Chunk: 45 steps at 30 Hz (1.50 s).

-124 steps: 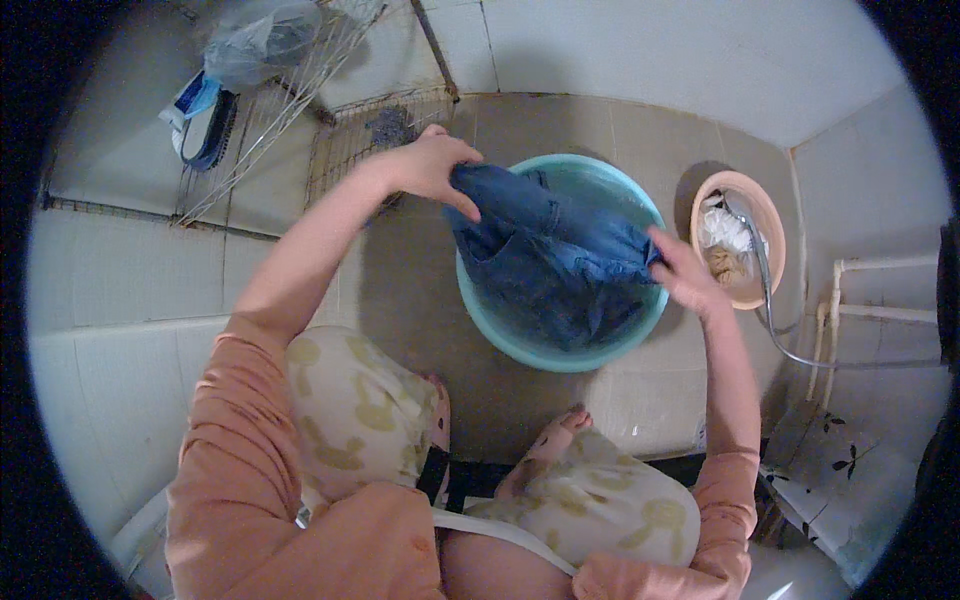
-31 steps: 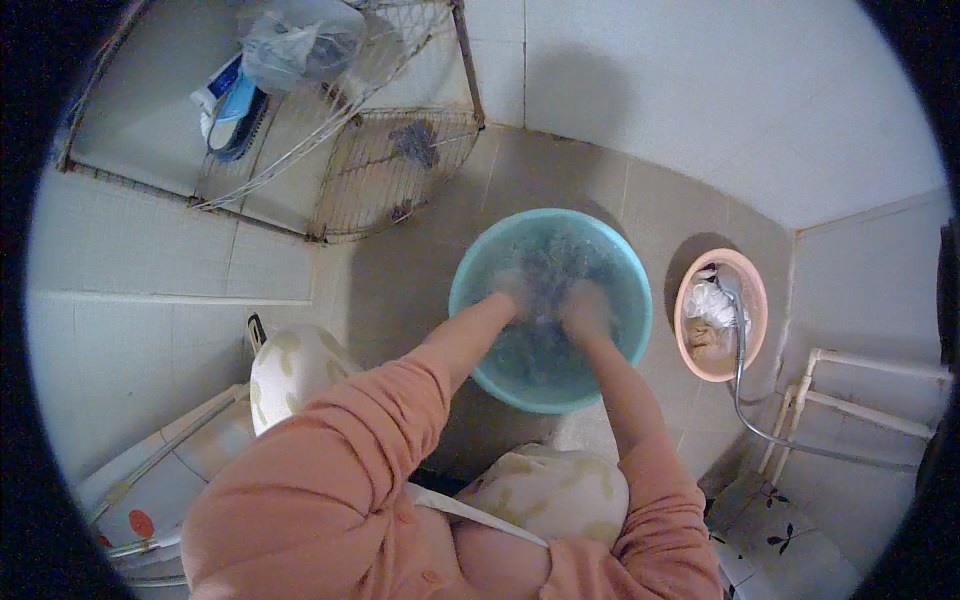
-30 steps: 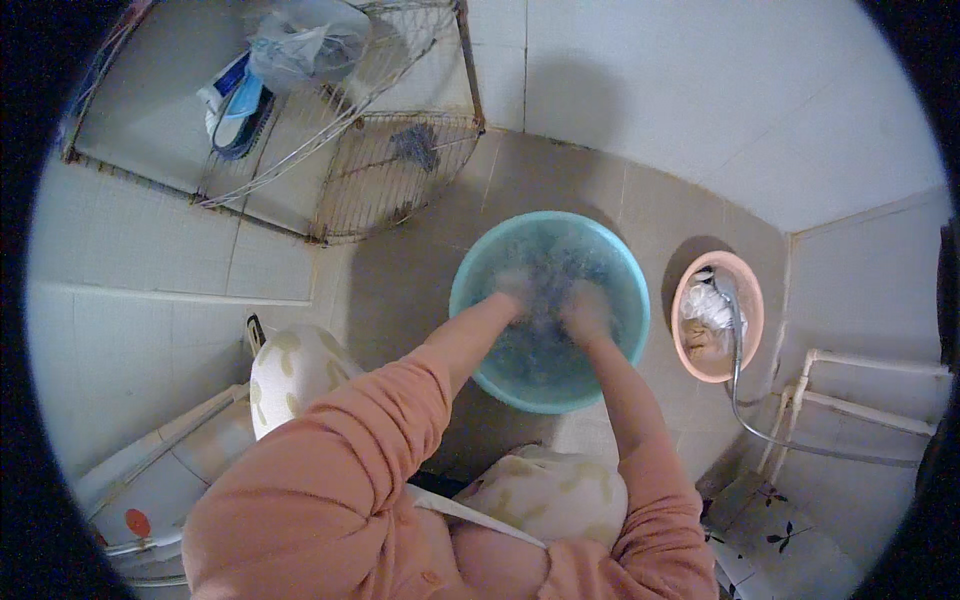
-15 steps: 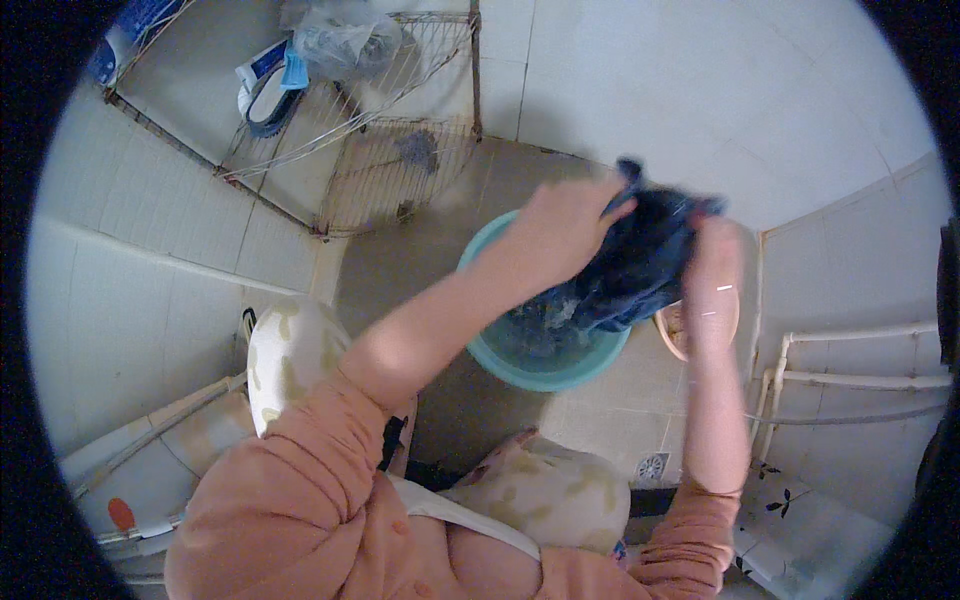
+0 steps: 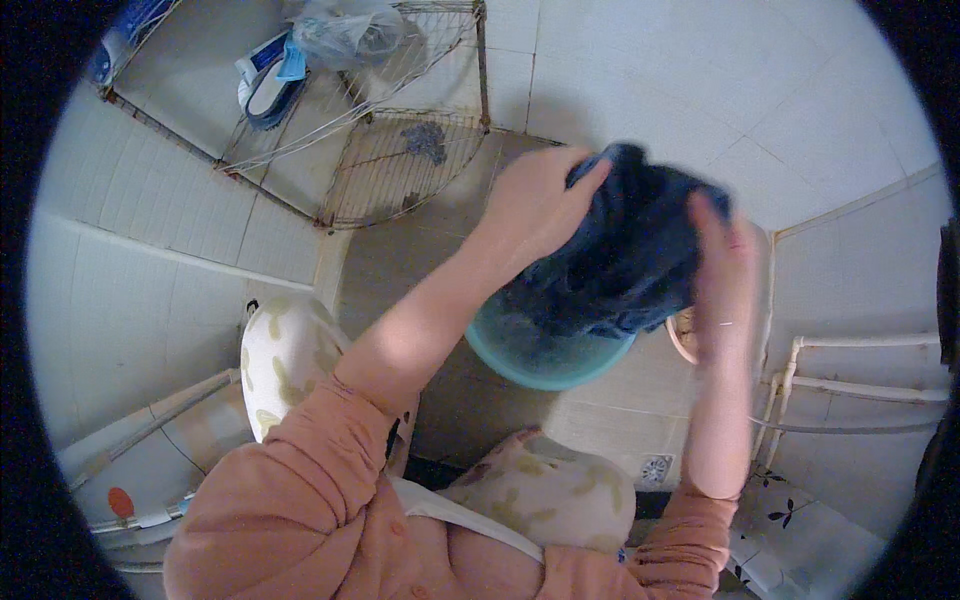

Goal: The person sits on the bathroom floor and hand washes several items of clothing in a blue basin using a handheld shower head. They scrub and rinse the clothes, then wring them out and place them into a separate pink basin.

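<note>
A wet dark blue garment [image 5: 625, 250] hangs stretched between my hands, over a turquoise basin [image 5: 545, 370] on the tiled floor. My left hand [image 5: 540, 205] pinches its upper left edge, thumb on the near side. At the upper right edge, my right hand [image 5: 722, 260] is closed on the cloth, slightly smeared by motion. The garment's lower folds reach down into the basin and cover its far part. Cloudy water shows near the basin's front rim. What kind of garment it is, I cannot tell.
Partly hidden behind my right hand is a small pinkish bowl [image 5: 684, 336]. A rusty wire corner rack [image 5: 400, 170] at the far left holds a brush [image 5: 268, 98] and a plastic bag [image 5: 350, 40]. Pale pipes [image 5: 860, 383] run along the right wall; a floor drain [image 5: 655, 468] lies nearer me.
The garment is spread wider and covers more of the basin. My left hand has shifted left and slightly up; my right hand has moved slightly right, with both still gripping the cloth.
</note>
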{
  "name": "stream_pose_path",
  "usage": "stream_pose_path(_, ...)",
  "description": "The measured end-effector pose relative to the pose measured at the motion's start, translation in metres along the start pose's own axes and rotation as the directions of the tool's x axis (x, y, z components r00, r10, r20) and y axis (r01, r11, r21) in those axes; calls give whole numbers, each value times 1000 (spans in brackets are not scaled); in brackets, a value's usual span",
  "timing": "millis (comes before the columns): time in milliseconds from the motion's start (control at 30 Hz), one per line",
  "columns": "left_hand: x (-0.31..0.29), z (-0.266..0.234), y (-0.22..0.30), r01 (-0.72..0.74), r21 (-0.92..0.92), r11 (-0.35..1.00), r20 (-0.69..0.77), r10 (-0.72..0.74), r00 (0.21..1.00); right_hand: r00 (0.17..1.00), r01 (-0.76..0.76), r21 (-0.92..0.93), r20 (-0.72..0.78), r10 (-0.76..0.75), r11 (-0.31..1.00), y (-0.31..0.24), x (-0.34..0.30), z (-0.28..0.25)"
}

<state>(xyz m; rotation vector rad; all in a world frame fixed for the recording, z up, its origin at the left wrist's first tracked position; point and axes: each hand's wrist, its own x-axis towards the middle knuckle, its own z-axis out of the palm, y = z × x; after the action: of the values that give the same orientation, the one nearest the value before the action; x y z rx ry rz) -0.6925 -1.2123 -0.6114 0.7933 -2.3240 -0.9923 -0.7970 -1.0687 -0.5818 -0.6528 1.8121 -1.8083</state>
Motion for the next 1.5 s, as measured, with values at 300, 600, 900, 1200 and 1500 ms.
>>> stream_pose_path(300,-60,143,-134,-4,463,886,256,-129,958,993,58,-745,-26,-116,664,242,-27,2)
stream_pose_path(600,-80,169,-208,-205,374,905,390,47,920,996,52,-924,76,48,378,308,-24,26)
stream_pose_path(900,-85,210,-275,-167,623,764,585,-314,748,973,87,-879,176,150,468,342,-4,32)
stream_pose_path(1200,-58,194,-244,66,318,946,440,-209,873,881,239,-884,371,294,401,335,30,34)
stream_pose_path(1500,-46,177,-219,-128,491,862,551,-193,812,991,88,-797,128,25,597,373,16,7)
